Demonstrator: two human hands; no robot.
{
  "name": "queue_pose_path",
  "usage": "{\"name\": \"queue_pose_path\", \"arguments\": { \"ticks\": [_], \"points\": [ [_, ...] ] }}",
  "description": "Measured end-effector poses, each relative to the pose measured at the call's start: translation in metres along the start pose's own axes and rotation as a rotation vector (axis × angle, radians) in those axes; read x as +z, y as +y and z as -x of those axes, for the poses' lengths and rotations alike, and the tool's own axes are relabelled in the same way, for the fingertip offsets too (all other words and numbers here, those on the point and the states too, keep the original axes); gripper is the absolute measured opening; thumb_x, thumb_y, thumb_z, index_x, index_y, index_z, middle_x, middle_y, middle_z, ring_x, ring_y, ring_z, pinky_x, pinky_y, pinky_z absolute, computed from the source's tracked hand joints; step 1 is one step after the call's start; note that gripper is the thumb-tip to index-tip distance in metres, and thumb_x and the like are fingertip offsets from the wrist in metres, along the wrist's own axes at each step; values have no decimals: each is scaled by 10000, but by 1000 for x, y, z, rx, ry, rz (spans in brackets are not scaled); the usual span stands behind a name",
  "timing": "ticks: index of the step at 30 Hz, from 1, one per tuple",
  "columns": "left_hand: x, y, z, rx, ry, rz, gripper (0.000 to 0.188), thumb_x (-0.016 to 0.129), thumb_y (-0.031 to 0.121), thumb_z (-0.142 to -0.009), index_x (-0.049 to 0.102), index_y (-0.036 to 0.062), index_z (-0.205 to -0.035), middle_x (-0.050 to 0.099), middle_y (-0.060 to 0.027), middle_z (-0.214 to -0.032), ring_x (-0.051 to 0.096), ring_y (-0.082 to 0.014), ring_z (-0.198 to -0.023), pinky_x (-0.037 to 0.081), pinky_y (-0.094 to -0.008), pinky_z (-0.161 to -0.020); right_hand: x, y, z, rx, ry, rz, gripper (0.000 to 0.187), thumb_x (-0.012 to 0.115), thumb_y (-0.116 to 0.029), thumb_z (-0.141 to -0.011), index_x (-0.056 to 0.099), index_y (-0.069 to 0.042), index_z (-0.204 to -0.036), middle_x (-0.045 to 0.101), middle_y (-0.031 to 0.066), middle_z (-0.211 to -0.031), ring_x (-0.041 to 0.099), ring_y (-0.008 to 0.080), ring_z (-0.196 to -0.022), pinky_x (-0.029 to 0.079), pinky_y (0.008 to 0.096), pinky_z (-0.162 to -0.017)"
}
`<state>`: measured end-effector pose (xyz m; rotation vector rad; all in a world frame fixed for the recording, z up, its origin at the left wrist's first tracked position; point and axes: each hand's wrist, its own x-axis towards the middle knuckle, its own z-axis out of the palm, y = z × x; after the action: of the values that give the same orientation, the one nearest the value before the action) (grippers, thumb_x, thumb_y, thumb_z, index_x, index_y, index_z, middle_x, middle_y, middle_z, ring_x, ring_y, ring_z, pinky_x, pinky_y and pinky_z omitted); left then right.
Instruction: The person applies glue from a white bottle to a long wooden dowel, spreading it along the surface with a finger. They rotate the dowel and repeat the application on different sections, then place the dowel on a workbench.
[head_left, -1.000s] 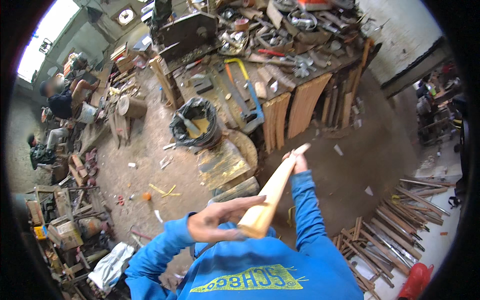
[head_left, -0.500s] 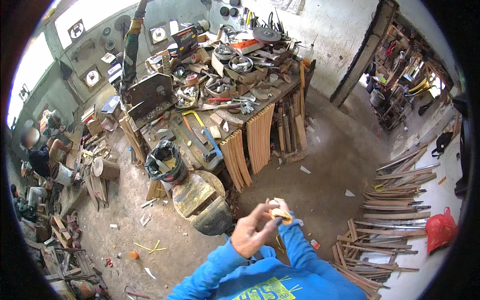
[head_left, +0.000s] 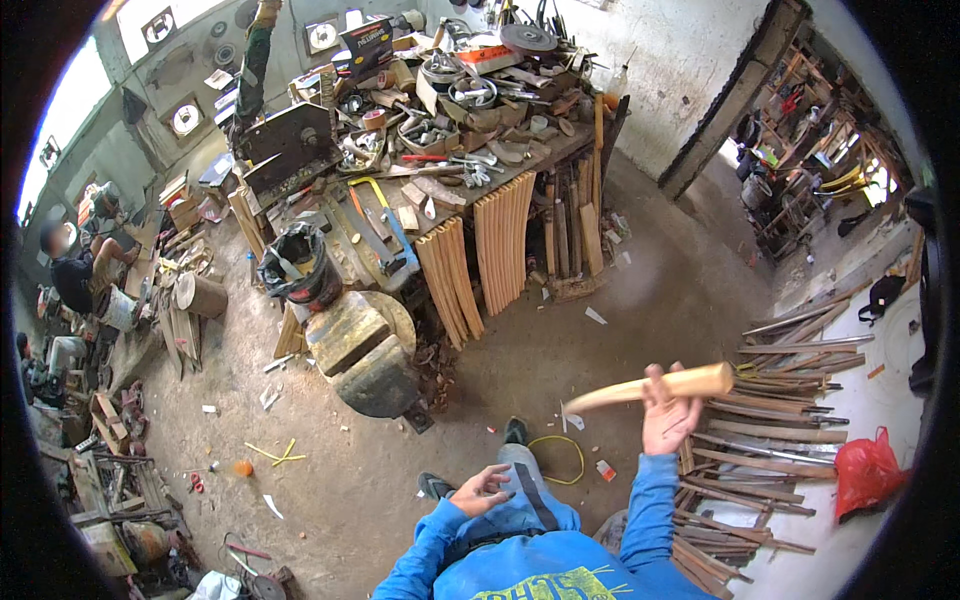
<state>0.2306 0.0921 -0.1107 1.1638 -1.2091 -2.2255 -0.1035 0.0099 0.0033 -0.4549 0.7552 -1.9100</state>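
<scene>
My right hand (head_left: 668, 420) is out to the right, palm up, with its fingers round a smooth, pale, curved wooden piece (head_left: 695, 382). The piece lies nearly level, its thick end to the right and its thin, tapered end to the left. My left hand (head_left: 482, 490) is low in front of my legs, fingers apart and loosely bent, touching nothing that I can see. Below the wooden piece and to its right, many rough wooden strips (head_left: 770, 455) lie along the wall.
A round block with a slot (head_left: 360, 345) stands ahead left, beside a bucket lined with black plastic (head_left: 300, 265). Beyond is a bench crowded with tools, with curved wooden slats (head_left: 505, 245) leaning on it. A red bag (head_left: 868, 475) is far right; a person (head_left: 80, 265) sits far left.
My hands were together, with the wooden piece pointing end-on. Now my right hand has swung it out to the right and turned it sideways, while my left hand has come away and dropped lower.
</scene>
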Motion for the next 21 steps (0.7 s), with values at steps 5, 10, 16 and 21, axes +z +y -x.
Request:
{"name": "queue_pose_path", "arguments": {
  "ticks": [5, 10, 16, 21],
  "points": [
    [21, -3, -81, -57, 6, -112, 550, 648, 165, -907, 430, 96, -1408, 584, -134, -1263, 585, -220, -1114, 477, -358, -966, -2, -48, -81, 50, -22, 797, 425, 575, -228, -949, 476, 14, -1284, 687, 140, -851, 708, 206, -685, 564, 290, -612],
    [16, -52, -169, 28, 361, -291, 424, 645, 161, -892, 547, 91, -1299, 679, -117, -1087, 657, -199, -937, 541, -353, -833, -35, -9, -154, 64, -286, 1538, 359, 666, -377, -892, 663, -18, -905, 631, 107, -639, 653, 256, -524, 498, 368, -489],
    [-1, -158, -126, -211, 1092, 68, 285, 623, 118, -829, 638, 39, -1103, 709, -150, -912, 683, -226, -827, 567, -366, -722, -46, 63, -231, -50, -427, 1780, 419, 695, -465, -819, 707, -48, -778, 672, 186, -705, 677, 377, -709, 523, 452, -626],
    [28, -203, -100, -531, 1177, 247, 293, 616, 15, -817, 622, 2, -1110, 693, -202, -917, 688, -209, -807, 583, -348, -688, -61, 155, -305, 67, -661, 1694, 348, 703, -405, -783, 685, -109, -965, 696, 188, -822, 675, 400, -822, 548, 466, -722]
  ]
}}
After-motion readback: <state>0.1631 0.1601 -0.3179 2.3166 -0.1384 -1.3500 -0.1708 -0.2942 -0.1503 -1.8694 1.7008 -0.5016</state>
